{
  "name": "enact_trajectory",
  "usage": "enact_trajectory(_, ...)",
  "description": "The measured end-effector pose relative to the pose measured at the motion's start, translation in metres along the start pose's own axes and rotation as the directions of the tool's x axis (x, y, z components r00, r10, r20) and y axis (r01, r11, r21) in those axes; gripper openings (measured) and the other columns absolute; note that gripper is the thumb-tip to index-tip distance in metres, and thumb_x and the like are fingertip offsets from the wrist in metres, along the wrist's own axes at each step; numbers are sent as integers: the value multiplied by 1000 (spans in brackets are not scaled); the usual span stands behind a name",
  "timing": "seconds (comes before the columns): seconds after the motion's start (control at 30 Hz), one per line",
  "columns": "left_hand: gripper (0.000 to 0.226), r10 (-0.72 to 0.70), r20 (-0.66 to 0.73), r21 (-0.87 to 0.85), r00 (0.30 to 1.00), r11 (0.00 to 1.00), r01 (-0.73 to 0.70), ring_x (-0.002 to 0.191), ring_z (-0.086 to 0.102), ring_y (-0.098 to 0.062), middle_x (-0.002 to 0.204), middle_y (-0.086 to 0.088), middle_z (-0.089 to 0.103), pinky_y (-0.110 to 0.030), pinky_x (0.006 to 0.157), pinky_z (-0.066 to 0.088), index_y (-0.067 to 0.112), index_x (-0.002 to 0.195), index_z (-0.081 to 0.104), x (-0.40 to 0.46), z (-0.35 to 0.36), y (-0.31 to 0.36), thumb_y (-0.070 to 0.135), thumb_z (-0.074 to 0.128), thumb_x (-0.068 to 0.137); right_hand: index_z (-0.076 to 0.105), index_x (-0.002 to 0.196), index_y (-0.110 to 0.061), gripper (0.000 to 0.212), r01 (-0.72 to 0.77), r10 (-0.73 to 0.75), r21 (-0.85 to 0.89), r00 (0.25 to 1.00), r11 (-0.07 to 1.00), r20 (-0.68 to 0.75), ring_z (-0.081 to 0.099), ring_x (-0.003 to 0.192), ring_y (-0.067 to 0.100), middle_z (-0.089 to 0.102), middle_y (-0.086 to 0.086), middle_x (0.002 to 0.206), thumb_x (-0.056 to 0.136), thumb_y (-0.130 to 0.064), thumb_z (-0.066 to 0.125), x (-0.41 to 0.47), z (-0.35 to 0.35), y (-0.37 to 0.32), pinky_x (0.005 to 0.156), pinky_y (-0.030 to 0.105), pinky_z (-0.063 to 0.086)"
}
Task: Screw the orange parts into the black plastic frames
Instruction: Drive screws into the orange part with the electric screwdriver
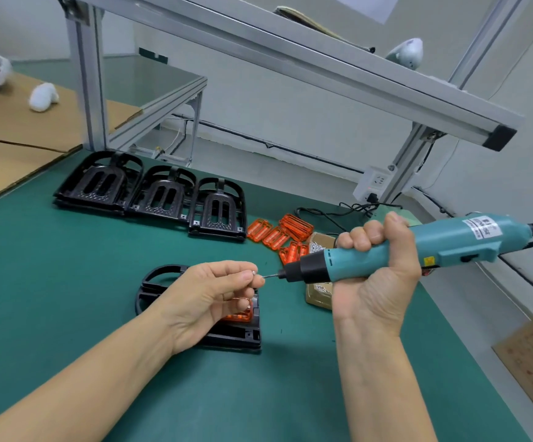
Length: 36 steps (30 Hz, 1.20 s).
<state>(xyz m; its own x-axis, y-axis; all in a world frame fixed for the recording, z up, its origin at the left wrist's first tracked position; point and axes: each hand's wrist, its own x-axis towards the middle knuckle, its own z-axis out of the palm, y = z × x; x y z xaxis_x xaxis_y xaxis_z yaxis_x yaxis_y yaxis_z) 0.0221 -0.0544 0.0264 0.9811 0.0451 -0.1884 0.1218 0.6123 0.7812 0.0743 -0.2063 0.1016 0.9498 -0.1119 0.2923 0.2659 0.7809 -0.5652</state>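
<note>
Fingertips [248, 275] of my left hand [208, 301] pinched a small screw [254, 272], holding it right at the bit [270, 275] of the driver [396, 247]. The other left fingers were loosely curled, and I could not tell whether they held more screws. My right hand [376, 260] was wrapped fully round the teal driver, held almost level with the bit pointing left, a black cord trailing off its right end.

I judged this to be the loading step: the screw was being seated on the bit, not yet driven. Next I would have to tip the driver down and find a hole in the frame [227, 333] lying on the mat [67, 298] under my left hand, where an orange part [241, 314] already sat, mostly hidden by my palm.

Farther off stood three more frames [153, 193] in a row. Right of them lay loose orange parts [278, 232], just beside a screw tray [317, 293] behind the driver's nose.

The driver carried a white label [482, 228] and a yellow sticker [429, 260], both too blurred to read.
</note>
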Motion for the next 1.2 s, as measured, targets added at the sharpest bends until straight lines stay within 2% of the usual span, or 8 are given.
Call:
enact_trajectory(0.2, 10, 9, -4, 4, 1000, 1000, -9, 57, 59, -10, 75, -10, 69, -20, 50, 51, 7, 78, 71, -5, 0, 0, 7, 67, 68, 44, 75, -20, 16, 7, -8, 7, 1000, 1000, 9, 39, 43, 7, 40, -7, 54, 77, -12, 58, -2, 8, 3, 48, 20, 39)
enact_trajectory(0.37, 10, 13, 12, -19, 1000, 1000, -13, 58, 59, -10, 75, -11, 69, -20, 52, 52, 7, 76, 73, -8, 0, -1, 6, 67, 68, 44, 75, -21, 20, 14, -14, 2, 1000, 1000, 11, 40, 43, 6, 41, -8, 53, 88, -8, 52, -4, 11, 6, 48, 20, 39)
enact_trajectory(0.5, 10, 24, 16, -51, 1000, 998, -23, 57, 59, -10, 73, -11, 69, -19, 53, 52, 9, 72, 75, -8, 1, 0, 6, 67, 67, 45, 74, -21, 21, 5, -6, 16, 1000, 1000, 22, 40, 44, 6, 40, -8, 54, 89, -8, 51, -5, 12, 6, 49, 20, 39)
enact_trajectory(0.73, 13, -15, 20, -211, 1000, 977, 19, 56, 57, -11, 73, -11, 66, -19, 50, 52, 3, 82, 68, -10, 2, -1, 3, 64, 70, 46, 74, -21, 15, 2, -3, 29, 1000, 1000, 28, 41, 43, 7, 41, -7, 53, 77, -10, 57, -7, 16, 8, 48, 20, 39)
enact_trajectory(1.2, 15, 41, -16, -112, 999, 993, -43, 57, 59, -10, 74, -11, 69, -19, 53, 53, 2, 83, 70, -11, 0, 0, 2, 65, 69, 47, 72, -21, 14, 4, -4, 24, 1000, 1000, 24, 40, 41, 7, 41, -7, 52, 74, -10, 56, -7, 18, 9, 46, 19, 39)
